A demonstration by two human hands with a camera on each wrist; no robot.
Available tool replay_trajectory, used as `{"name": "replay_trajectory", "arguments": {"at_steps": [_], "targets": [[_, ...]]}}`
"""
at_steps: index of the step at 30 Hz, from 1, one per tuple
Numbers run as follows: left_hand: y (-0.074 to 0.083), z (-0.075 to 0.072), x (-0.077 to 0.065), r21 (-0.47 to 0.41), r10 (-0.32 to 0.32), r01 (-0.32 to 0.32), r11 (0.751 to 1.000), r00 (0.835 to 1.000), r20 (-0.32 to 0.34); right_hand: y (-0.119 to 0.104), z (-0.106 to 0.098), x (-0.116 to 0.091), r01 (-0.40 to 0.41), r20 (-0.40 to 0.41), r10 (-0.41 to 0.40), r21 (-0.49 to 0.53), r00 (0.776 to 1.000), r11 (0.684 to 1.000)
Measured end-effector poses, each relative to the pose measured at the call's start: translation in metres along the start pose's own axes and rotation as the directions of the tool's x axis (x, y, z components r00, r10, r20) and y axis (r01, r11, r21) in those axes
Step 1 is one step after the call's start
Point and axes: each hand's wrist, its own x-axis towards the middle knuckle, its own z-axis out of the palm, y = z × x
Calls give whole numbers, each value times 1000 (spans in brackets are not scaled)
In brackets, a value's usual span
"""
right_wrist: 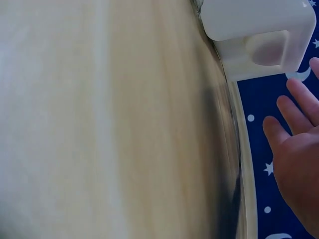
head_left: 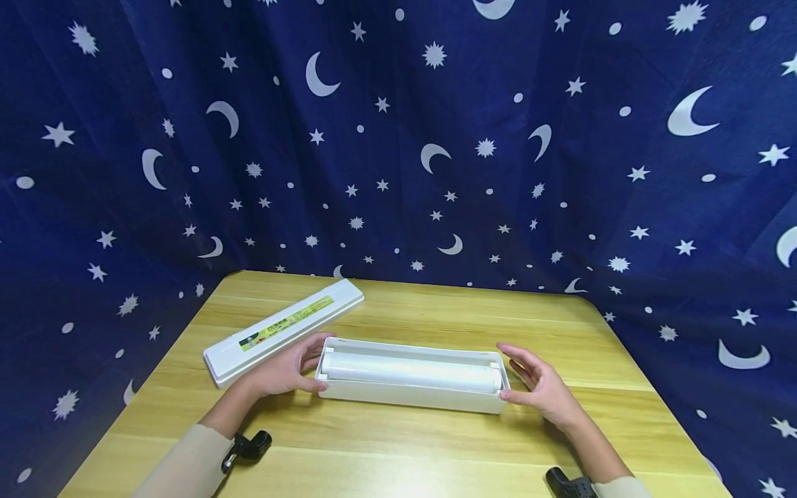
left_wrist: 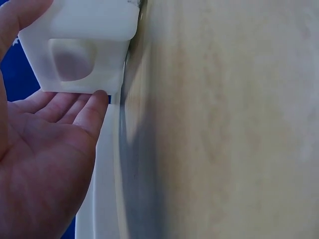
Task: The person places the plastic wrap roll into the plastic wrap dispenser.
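A long white plastic box (head_left: 411,395) lies uncovered on the table in the head view, with a roll of cling film (head_left: 411,373) lengthwise inside it. My left hand (head_left: 283,370) grips the box's left end, thumb at the front corner and fingers at the back. At the right end, my right hand (head_left: 548,398) has its thumb by the front corner. Its fingers spread behind the end, apart from the box (right_wrist: 259,22) in the right wrist view. Beyond my left hand rests a white lid (head_left: 227,360) with a yellow label, set at a slant.
The light wooden table (head_left: 386,456) has rounded far corners. A dark blue curtain (head_left: 386,166) with white moons and stars hangs behind it and along both sides. A black wrist camera (head_left: 252,446) sits on the left sleeve, and another one (head_left: 563,484) on the right.
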Motion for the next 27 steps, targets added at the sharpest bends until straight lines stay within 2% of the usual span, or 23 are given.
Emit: {"name": "replay_trajectory", "arguments": {"at_steps": [11, 18, 23, 27], "targets": [[-2, -3, -5, -1, -20, 20, 1000, 999, -32, 3, 2, 4, -70, 54, 69, 26, 996, 997], [-3, -3, -11, -4, 2, -2, 1000, 998, -55, 5, 2, 5, -78, 69, 76, 29, 995, 997], [-1, -3, -16, 32, 1, 2, 999, 996, -89, 8, 3, 6, -84, 72, 82, 24, 994, 996], [-2, -6, -24, 75, 9, 2, 997, 990, -141, 10, 7, 8, -109, 74, 107, 19, 991, 994]]}}
